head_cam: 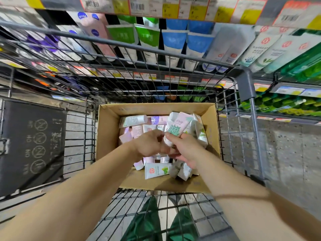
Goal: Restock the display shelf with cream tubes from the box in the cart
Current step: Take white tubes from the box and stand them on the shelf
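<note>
Cardboard, brown and plain, forms the open box that sits in the wire cart, and loose cream tubes lie heaped inside it in white, pink and pale lilac. Both bare forearms reach down into the box. The right hand grips a pale pink tube with a green printed panel, fingers curled round its lower part so that the tube stands tilted above the heap; the characters on that green panel are too blurred to read. The left hand is just beside it, fingers curled and fingertips meeting the right hand's near the tube's lower end, though I cannot tell whether the left hand pinches anything of its own. Near the box's front edge lies a white tube with a round red emblem and a green leaf picture; its lettering is too small to make out. Beyond the cart stands the display shelf, its rows holding pink and white tubes with a round dark-blue NIVEA logo, green-topped tubes, blue-topped tubes and white tubes marked with a red round emblem. Price labels with barcodes and yellow panels line the shelf edges, their figures unreadable. A grey panel on the cart's left bears four crossed-out circle signs, each beside the word "NO".
</note>
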### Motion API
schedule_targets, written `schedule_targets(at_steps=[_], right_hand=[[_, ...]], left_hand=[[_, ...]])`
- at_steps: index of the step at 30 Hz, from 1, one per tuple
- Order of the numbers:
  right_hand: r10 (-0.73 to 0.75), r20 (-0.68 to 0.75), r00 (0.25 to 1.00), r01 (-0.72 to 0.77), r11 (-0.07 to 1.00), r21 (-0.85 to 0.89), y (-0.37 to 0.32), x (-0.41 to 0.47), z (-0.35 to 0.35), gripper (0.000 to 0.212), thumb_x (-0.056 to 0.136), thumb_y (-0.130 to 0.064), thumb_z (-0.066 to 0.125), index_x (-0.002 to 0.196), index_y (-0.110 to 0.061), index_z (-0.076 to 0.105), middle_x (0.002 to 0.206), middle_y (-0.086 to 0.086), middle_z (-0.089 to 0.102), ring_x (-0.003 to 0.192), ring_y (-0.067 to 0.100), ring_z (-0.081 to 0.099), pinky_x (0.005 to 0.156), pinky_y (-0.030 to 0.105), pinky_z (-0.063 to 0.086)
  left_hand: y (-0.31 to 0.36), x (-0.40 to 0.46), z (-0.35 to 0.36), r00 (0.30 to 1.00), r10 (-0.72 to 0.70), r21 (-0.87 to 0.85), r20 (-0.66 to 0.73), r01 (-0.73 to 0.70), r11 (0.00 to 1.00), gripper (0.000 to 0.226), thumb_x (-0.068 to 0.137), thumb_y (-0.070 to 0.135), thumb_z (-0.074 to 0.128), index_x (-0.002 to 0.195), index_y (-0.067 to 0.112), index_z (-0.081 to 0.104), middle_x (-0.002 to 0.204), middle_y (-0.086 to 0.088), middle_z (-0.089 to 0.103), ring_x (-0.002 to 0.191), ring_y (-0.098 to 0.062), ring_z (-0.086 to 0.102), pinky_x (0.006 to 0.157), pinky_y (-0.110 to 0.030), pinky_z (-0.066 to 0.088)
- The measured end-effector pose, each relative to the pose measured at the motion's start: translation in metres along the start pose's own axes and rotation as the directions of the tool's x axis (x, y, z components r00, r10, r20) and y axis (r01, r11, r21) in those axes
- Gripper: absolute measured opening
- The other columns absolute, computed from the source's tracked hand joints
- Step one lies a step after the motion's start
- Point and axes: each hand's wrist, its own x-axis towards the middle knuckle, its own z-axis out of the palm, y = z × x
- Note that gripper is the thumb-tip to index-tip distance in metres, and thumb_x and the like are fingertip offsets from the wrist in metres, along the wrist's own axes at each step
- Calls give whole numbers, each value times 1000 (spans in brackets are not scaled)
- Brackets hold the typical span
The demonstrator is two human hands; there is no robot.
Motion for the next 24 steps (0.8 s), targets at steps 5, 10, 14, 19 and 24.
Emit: schedule_targets(at_steps=[5, 10, 14, 19, 24], right_hand=[[-75, -98, 992, 75, 997, -6, 8, 3, -18, 30, 91, -29, 65, 117, -16, 57, 111, 1, 66, 99, 20, 63, 77, 34, 54], [-61, -119, 991, 60, 998, -6, 20, 6, -36, 24, 92, -25, 63, 115, -20, 55, 112, -1, 65, 104, 24, 63, 92, 49, 53], [-81, -129, 988, 79, 997, -26, 25, 2, -43, 24, 93, -23, 62, 116, -18, 56, 108, -1, 65, 107, 27, 62, 91, 48, 52], [-81, -139, 987, 79, 997, -18, 20, -9, -44, 25, 92, -23, 63, 116, -16, 56, 115, 1, 63, 105, 24, 62, 92, 46, 52], [-83, -70, 994, 83, 997, -6, -7, -42, -41, 27, 94, -21, 62, 120, -21, 52, 110, -4, 60, 96, 15, 59, 86, 43, 53]], left_hand=[[-39, 16, -11, 927, -245, -325, -282, 148, 934, 21, 79, 21, 78, 94, 15, 64, 99, -8, 67, 86, -20, 61, 83, -33, 49], [-53, 30, 16, 765, -294, 39, -572, 384, 923, 42, 80, 36, 76, 105, 14, 50, 94, -4, 54, 88, -22, 59, 73, -32, 49], [-57, 38, 17, 729, -364, -97, -580, 382, 919, 38, 77, 32, 80, 90, 13, 50, 84, -3, 57, 70, -20, 58, 55, -29, 48], [-49, 26, 16, 786, -436, -317, -439, 318, 893, 34, 78, 24, 80, 100, 4, 64, 92, -10, 67, 71, -21, 65, 67, -35, 59], [-18, -9, 15, 909, -261, -352, -326, 139, 925, 19, 84, 21, 74, 97, 13, 63, 99, -4, 67, 84, -16, 59, 70, -29, 49]])
